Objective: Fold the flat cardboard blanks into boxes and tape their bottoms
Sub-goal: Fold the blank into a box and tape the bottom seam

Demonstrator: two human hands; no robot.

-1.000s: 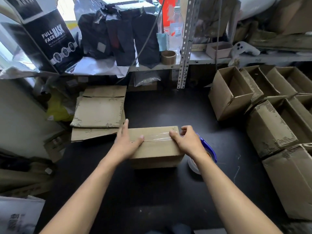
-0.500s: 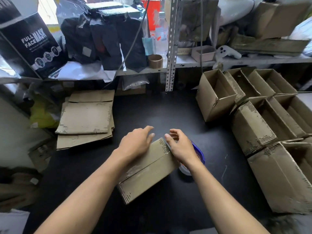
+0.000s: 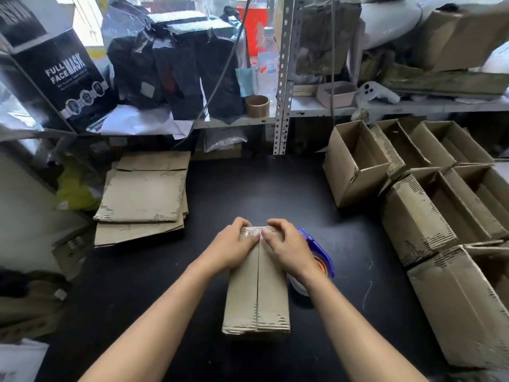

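- Cardboard box (image 3: 257, 293) on black desk (image 3: 248, 194), just left of blue tape roll (image 3: 316, 260), long side pointing away from body.
- Both hands, left hand (image 3: 234, 244) and right hand (image 3: 286, 244), fingers curled over far end, pressing tape down.
- Could wrinkle or peel tape if pressed crooked.
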